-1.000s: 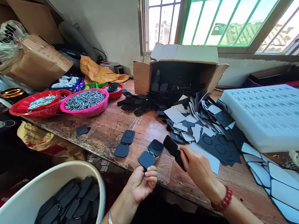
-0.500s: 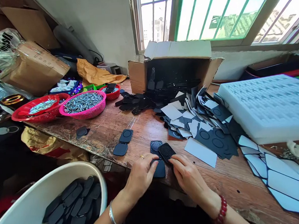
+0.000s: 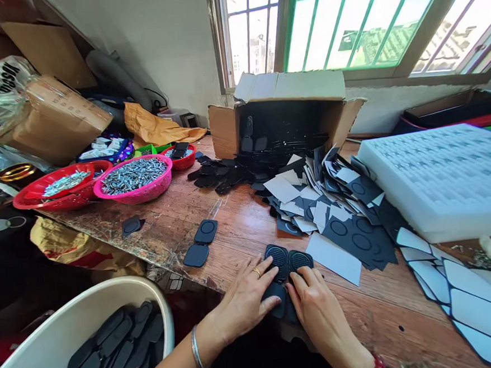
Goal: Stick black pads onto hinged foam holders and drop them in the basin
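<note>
Two hinged black pieces lie side by side at the table's front edge. My left hand rests on the left black piece, its fingers spread apart. On the right black piece, my right hand has its fingers bent together at the near side of the ridged upper half. The lower halves are partly covered by my hands. Another hinged black piece lies unfolded to the left, and a small dark piece sits farther left.
A pile of dark and white sheets spills before an open cardboard box. White foam stands right. Pink basket holds metal parts. A white tub of black pieces stands front left.
The black piece that my right hand held tilted over the other now lies flat beside it. Both hands have moved right, and my left hand's fingers have spread.
</note>
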The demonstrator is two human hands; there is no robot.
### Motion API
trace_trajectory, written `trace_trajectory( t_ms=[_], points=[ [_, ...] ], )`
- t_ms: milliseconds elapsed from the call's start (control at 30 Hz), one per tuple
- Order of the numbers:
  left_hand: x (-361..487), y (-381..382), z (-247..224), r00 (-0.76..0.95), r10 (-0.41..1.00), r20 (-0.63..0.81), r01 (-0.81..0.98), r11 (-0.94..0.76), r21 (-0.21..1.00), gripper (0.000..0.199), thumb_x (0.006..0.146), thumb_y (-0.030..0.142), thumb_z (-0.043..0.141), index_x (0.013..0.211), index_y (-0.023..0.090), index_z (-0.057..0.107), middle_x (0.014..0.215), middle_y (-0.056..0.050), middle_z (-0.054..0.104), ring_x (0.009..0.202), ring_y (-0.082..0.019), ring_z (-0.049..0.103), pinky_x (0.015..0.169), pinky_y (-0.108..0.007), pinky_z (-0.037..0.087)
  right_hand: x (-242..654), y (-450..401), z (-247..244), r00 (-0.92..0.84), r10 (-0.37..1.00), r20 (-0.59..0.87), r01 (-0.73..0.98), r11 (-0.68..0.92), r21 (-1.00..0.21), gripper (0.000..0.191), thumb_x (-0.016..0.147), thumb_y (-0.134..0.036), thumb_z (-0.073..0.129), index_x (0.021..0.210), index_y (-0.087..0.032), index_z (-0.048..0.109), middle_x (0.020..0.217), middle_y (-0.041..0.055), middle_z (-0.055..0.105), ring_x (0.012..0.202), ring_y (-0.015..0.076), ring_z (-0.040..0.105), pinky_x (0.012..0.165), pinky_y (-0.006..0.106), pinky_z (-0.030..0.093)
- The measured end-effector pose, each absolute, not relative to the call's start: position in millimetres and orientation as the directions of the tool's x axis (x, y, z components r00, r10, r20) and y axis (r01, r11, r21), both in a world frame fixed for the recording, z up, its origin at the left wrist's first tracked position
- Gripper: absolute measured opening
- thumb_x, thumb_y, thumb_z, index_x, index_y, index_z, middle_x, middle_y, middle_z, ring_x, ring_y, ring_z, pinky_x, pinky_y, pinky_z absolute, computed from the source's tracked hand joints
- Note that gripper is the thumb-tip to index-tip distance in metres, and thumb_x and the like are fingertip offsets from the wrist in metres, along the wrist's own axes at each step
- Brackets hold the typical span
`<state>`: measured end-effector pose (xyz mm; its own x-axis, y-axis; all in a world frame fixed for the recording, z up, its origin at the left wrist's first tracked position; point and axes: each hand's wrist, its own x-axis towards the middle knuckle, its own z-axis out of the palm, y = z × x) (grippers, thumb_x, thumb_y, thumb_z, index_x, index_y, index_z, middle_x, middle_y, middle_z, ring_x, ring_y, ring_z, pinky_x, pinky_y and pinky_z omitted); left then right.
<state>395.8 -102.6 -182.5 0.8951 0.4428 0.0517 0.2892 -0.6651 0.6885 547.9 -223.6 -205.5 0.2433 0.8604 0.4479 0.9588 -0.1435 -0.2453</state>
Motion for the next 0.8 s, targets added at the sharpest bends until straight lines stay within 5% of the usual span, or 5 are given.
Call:
trace_trajectory(
  t_ms=[167,233,367,500,800],
  points=[
    [412,-53,-166,0.899,0.427,0.099,0.322,-0.796,0.512,0.051,0.09,0.033,0.066,0.138,0.021,0.055,0.147,-0.013,0.052,0.136,-0.027,0.048,0.113,-0.044,0.042,561,-234,-204,0.24,0.785,0.571,0.943,-0.048,-0.33,0.023,0.101,-0.025,0.043,0.109,-0.018,0.063,0.105,0.0128,0.065,0.095,0.0257,0.065,0.078,0.041,0.059],
    [427,-9,-155,0.827,0.551,0.114,0.476,-0.792,0.382,0.045,0.092,0.029,0.063,0.135,0.018,0.057,0.143,-0.011,0.057,0.136,-0.024,0.049,0.116,-0.038,0.038,571,-243,-208,0.226,0.762,0.607,0.942,-0.011,-0.336,0.022,0.1,-0.023,0.047,0.114,-0.017,0.062,0.109,0.0122,0.065,0.102,0.0256,0.064,0.084,0.041,0.058],
    [460,82,-146,0.674,0.725,0.14,0.658,-0.676,0.331,0.045,0.093,0.018,0.059,0.135,0.006,0.052,0.147,-0.023,0.047,0.142,-0.03,0.039,0.117,-0.044,0.034,593,-257,-224,0.191,0.736,0.65,0.951,0.026,-0.309,0.019,0.098,-0.021,0.052,0.113,-0.018,0.063,0.107,0.0112,0.065,0.099,0.0242,0.065,0.083,0.04,0.059],
    [479,127,-151,0.566,0.819,0.095,0.758,-0.562,0.331,0.038,0.092,0.029,0.065,0.127,0.014,0.058,0.136,-0.014,0.057,0.125,-0.03,0.055,0.104,-0.053,0.046,600,-260,-231,0.177,0.747,0.641,0.948,0.047,-0.316,0.019,0.096,-0.02,0.054,0.112,-0.018,0.064,0.106,0.0114,0.066,0.096,0.0231,0.066,0.08,0.037,0.06],
    [450,94,-121,0.501,0.865,-0.016,0.712,-0.401,0.577,0.031,0.087,0.023,0.063,0.116,0.011,0.067,0.114,-0.014,0.071,0.109,-0.027,0.065,0.092,-0.038,0.053,592,-258,-221,0.262,0.722,0.64,0.911,0.033,-0.411,0.015,0.097,-0.017,0.053,0.107,-0.018,0.065,0.102,0.0106,0.065,0.093,0.0219,0.065,0.079,0.037,0.06]
  ],
)
